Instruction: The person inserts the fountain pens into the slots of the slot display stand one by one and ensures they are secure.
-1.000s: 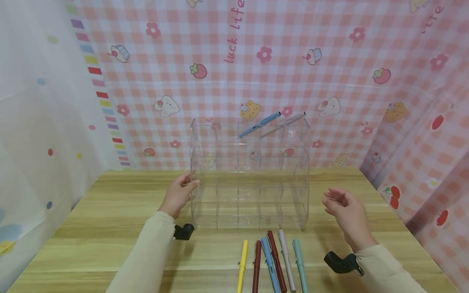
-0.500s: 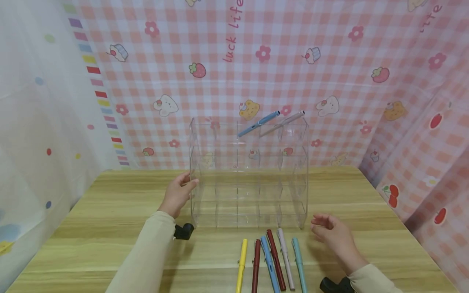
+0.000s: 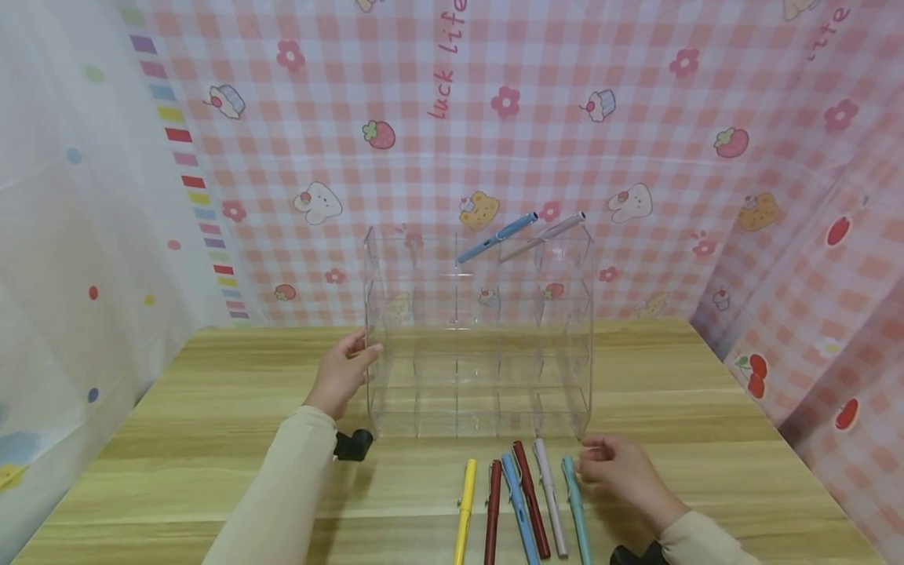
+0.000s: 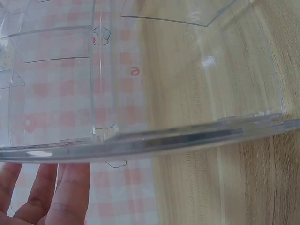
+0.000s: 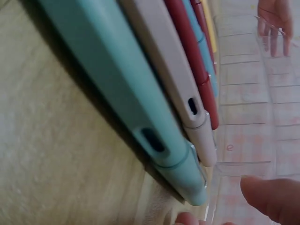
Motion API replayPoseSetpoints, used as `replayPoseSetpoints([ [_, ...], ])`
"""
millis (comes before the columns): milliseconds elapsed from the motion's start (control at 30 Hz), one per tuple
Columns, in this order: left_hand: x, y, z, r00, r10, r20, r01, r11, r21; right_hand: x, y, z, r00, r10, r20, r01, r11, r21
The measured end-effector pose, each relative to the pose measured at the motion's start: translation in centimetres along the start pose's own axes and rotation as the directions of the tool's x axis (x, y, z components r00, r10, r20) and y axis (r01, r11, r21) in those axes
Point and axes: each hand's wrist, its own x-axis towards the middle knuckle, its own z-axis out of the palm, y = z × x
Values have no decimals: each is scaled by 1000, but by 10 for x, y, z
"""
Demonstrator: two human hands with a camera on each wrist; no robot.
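A clear plastic pen rack [image 3: 480, 424] with several tiers of compartments stands upright mid-table. My left hand [image 3: 342, 374] holds its left side panel, thumb over the front edge; in the left wrist view the fingers [image 4: 70, 192] lie along the panel's outer face. My right hand [image 3: 625, 471] is low by the rack's front right corner, beside the capped end of a turquoise pen [image 3: 575, 502]. In the right wrist view its thumb [image 5: 272, 197] and fingertips stand apart around that end. Left of it lie a pale lilac pen [image 3: 551, 498], two dark red pens, a blue pen [image 3: 519, 506] and a yellow pen [image 3: 465, 506].
A blue pen [image 3: 497, 237] and a pale lilac pen [image 3: 544, 237] lean slanted in the rack's top tier. Behind the wooden table [image 3: 233, 439] hangs a pink checked cloth [image 3: 424, 180]. A black wrist mount [image 3: 353, 445] sits beside the left forearm.
My right hand has come down and to the left, from beside the rack to the turquoise pen's upper end. The left hand stays at the rack's side; the pens have not moved.
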Motion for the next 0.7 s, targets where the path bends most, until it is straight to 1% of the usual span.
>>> replayPoseSetpoints([
  [267, -2, 2, 1, 1000, -2, -9, 2, 1000, -10, 3, -3, 5, 999, 39, 25, -36, 996, -87],
  [433, -1, 1, 0, 1000, -4, -5, 4, 1000, -5, 6, -6, 7, 998, 37, 42, -31, 989, -142],
  [533, 0, 0, -1, 1000, -4, -2, 4, 1000, -2, 7, -6, 8, 998, 33, 62, -23, 987, -156],
  [700, 1, -2, -1, 1000, 6, -4, -6, 1000, -11, 7, -7, 12, 997, -3, 79, 17, 986, -169],
])
